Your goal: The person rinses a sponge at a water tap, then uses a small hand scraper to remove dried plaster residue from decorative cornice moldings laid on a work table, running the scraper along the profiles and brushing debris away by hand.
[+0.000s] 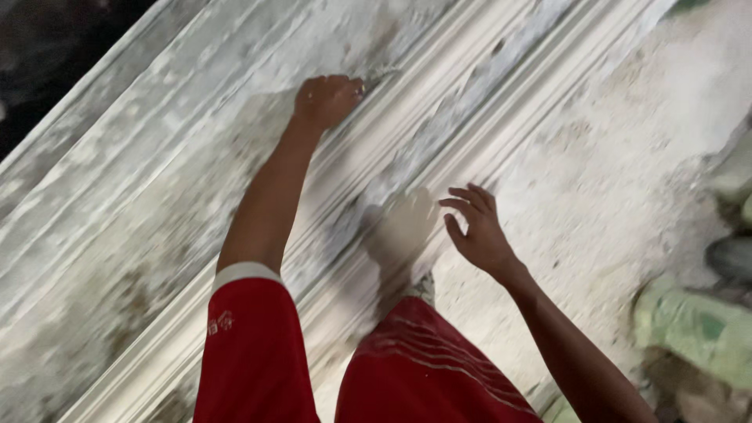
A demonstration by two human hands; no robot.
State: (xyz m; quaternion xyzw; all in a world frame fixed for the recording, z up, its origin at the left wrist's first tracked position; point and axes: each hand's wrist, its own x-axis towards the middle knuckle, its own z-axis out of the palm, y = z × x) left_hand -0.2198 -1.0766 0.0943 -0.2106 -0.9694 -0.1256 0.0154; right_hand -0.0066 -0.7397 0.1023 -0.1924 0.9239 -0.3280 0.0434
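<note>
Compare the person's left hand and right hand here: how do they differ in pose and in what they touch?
The left hand is closed in a fist, gripping a small tool whose tip rests on the long white ridged plaster moulding; the right hand is open, fingers spread, holding nothing. The left arm stretches far forward; the right hand hangs nearer the body, above the moulding's edge. Both are bare.

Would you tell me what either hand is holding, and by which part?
The left hand is closed around something small and greyish against the long white ridged moulding; which part cannot be told. The right hand holds nothing.
</note>
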